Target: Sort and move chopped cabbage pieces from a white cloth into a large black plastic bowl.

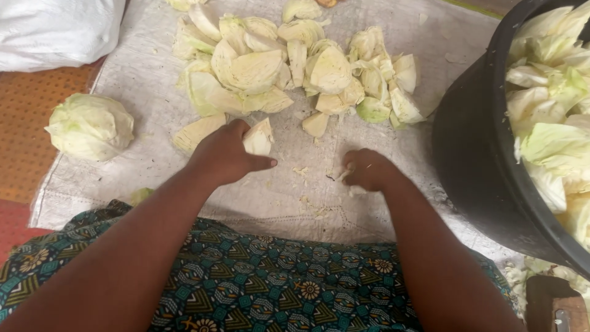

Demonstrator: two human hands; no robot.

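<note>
Right now, largest to smallest:
Black tub (476,154): sits at the right edge, already heaped with cut cabbage pieces (550,92), so by my reading a good share of the cutting is done.
Woven mat (141,104): spread on the floor, carrying all the work.
Pile on the mat (295,64): a wide spread of cut chunks lies beyond the hands, not yet in the tub.
White sack (55,31): top left corner, well apart from the hands.
Whole cabbage (91,126): uncut, at the mat's left edge; that one looks still to be done.
Patterned dress (258,283): covers the lap, near the bottom edge.
Left hand (224,154): fingers curled around a cabbage wedge (259,138), pressing it to the mat just below the pile.
Right hand (369,169): clenched into a fist around something small and pale; cannot tell what it is.
In the way: nothing between hands and pile; the tub crowds the right forearm.
Scraps (307,200): small bits scattered between the hands.
</note>
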